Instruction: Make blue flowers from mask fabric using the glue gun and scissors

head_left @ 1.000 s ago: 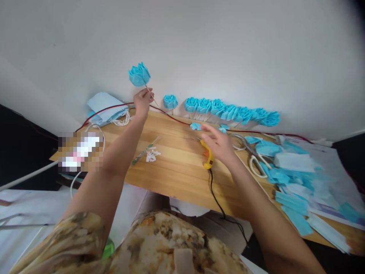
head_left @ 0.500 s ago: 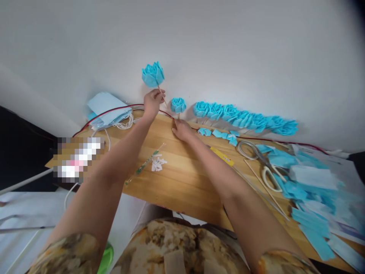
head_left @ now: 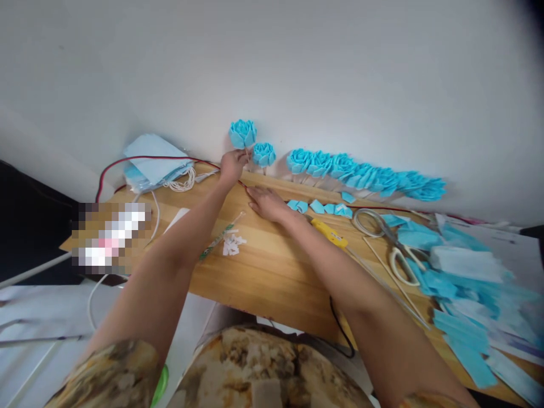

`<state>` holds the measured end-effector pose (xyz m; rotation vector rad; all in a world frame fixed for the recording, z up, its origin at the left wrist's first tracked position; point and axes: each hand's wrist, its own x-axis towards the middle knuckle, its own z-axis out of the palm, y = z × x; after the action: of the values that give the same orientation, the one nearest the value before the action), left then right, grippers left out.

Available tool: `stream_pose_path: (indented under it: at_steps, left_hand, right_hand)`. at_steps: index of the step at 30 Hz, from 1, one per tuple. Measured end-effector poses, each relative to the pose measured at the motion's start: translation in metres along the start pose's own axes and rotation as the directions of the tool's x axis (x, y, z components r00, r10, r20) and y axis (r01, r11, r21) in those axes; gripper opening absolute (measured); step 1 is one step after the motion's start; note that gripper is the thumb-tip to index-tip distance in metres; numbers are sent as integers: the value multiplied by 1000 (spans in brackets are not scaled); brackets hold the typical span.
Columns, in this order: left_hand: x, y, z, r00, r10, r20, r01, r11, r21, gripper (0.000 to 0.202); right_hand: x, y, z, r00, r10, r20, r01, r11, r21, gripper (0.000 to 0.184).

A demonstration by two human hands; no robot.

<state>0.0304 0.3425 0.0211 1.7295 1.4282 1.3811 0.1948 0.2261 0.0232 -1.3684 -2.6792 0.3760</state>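
My left hand [head_left: 233,166] pinches the thin wooden stem of a blue fabric flower [head_left: 242,134] near the wall, with the bloom upright above my fingers. Close to its right, a second blue flower [head_left: 264,154] leans at the wall on its own stem. My right hand [head_left: 267,203] rests palm down on the wooden table [head_left: 280,272], fingers stretched out beside a red-and-black wire [head_left: 243,183] and holding nothing. A row of similar blue flowers [head_left: 342,165] lies along the wall farther right.
Folded blue pieces [head_left: 317,206], a yellow-handled tool [head_left: 329,233], scissors [head_left: 399,243] and a stick [head_left: 382,260] lie on the right. Cut blue fabric [head_left: 461,334] spreads at the right edge. White scraps [head_left: 233,245] sit mid-table; bagged face masks [head_left: 159,156] lie left.
My left hand has lowered the flower and brought it right, beside the second flower. My right hand has come away from that flower's stem and now lies flat on the table.
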Motion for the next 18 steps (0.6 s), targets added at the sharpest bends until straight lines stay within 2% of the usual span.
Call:
stream_pose_path:
  at_steps: [8, 15, 18]
  left_hand:
    - [4, -7, 1, 1000, -16, 17, 15, 998, 54, 17]
    - [7, -22, 4, 996, -72, 44, 74, 996, -45, 21]
    - [6, -23, 4, 996, -77, 40, 80, 994, -77, 20]
  right_hand:
    - [-3, -7, 2, 1000, 26, 16, -26, 1000, -18, 54]
    - [-5, -8, 2, 999, 40, -11, -40, 999, 15, 52]
    - [-4, -5, -9, 995, 63, -74, -59, 997, 54, 47]
